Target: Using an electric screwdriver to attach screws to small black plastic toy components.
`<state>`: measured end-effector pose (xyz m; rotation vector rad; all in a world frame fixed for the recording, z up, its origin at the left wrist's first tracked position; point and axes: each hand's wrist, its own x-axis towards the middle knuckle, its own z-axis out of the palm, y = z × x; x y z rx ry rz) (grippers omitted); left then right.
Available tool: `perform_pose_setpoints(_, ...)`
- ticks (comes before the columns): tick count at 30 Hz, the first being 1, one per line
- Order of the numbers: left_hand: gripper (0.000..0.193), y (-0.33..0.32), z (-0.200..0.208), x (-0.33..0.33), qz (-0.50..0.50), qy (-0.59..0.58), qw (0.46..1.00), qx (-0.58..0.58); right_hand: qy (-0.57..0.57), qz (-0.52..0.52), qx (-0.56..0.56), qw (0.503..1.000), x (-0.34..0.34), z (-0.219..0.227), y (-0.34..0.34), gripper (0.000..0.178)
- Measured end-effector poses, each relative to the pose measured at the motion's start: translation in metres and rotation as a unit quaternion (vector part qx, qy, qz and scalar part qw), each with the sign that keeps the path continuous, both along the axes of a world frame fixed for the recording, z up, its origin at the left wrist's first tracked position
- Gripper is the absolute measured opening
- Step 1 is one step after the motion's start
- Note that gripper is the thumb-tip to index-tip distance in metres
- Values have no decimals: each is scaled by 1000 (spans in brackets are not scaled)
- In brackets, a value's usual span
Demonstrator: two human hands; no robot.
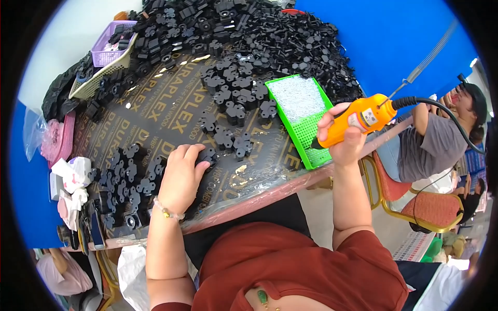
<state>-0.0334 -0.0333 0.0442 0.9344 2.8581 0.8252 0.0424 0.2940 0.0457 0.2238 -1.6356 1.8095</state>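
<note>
My right hand [340,136] is wrapped round an orange electric screwdriver [365,116], held above the right edge of the table. Its dark tip points left, over the near end of a green perforated tray [307,142]. Small silvery screws [298,96] fill the tray's far part. My left hand [182,168] rests on the table with its fingers curled against a small black plastic part [208,155]; the fingers partly hide it. Beside that hand, black plastic parts [127,176] stand grouped on the left, and more black parts [233,106] stand between it and the tray.
A large heap of black parts [249,31] covers the table's far side. Purple and cream baskets [111,44] stand far left, with tissues [75,173] nearer. A spring [433,49] and a black cable [446,106] run from the screwdriver. Another person [441,140] sits at right.
</note>
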Motion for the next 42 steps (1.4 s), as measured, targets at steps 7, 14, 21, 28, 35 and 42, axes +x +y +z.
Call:
perform_pose_setpoints(7, 49, -24, -3, -9, 48, -51, 995, 67, 42, 13, -41, 998, 14, 11, 1, 64)
perform_pose_setpoints(14, 55, -36, -2, -3, 77, -20, 991, 105, 141, 78, -12, 987, 19, 46, -17, 73)
perform_pose_setpoints(21, 50, 6, -14, 17, 62, 183, 981, -27, 126, 146, -9, 981, -6, 47, -78, 79)
perform_pose_setpoints(28, 53, 6, -22, 43, -22, 98, 994, 41, 47, 232, -19, 971, -16, 46, -117, 75)
perform_pose_setpoints(35, 50, 6, -38, 43, 21, -47, 976, 210, -6, 262, -85, 961, -28, 43, -131, 71)
perform_pose_setpoints(42, 47, 5, -42, 40, -1, -10, 980, 200, -8, 255, -61, 965, -36, 33, -136, 70)
